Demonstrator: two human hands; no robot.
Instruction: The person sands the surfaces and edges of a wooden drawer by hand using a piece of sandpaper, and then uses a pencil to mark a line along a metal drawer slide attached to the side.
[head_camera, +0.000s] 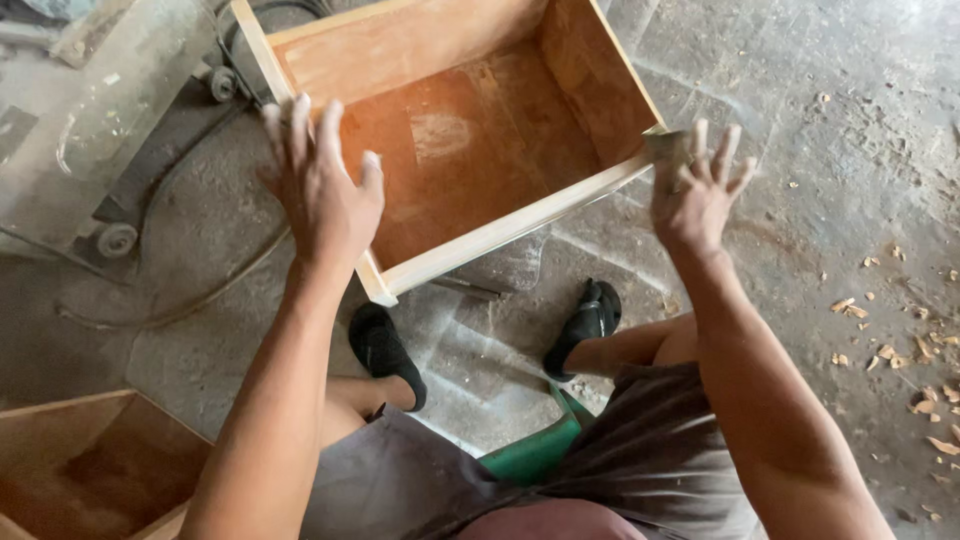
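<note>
Currently positioning wooden box (470, 150) on the floor.
Left hand (322, 190) spreading open, empty; right hand (693, 195) pinching sandpaper (668, 146) at the corner.

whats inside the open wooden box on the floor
The wooden box holds nothing visible: only its bare reddish-brown bottom panel with a pale dusty patch. The left hand covers its near-left corner, so that spot is hidden.
</note>
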